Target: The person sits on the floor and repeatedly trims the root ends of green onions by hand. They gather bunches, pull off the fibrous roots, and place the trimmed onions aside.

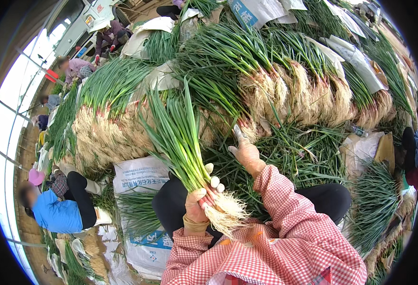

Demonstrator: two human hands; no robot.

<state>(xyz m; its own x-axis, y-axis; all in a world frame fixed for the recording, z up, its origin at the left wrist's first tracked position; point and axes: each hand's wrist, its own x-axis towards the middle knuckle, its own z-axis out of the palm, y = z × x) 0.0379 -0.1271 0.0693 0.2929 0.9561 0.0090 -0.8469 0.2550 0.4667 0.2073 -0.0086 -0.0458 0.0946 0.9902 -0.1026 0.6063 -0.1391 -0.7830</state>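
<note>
My left hand [202,203], with white coverings on its fingertips and a band at the wrist, grips a bunch of green-leaved allium plants [185,160] just above their pale roots. The leaves point up and slightly left, the roots down towards my checked sleeve. My right hand [245,151] reaches forward to the right of the bunch, its covered fingertips by the pinkish stem bases and roots of plants lying at the edge of the pile [226,92]. Whether those fingers touch these plants I cannot tell. Cut or loose green leaves [298,156] lie below and right of that hand.
Stacked plants with roots facing me [112,131] run across the front. A printed woven sack [143,174] lies left of my knees, with more plants on it. A person in a blue jacket [57,212] sits at the left. A plastic bottle [356,130] lies at the right.
</note>
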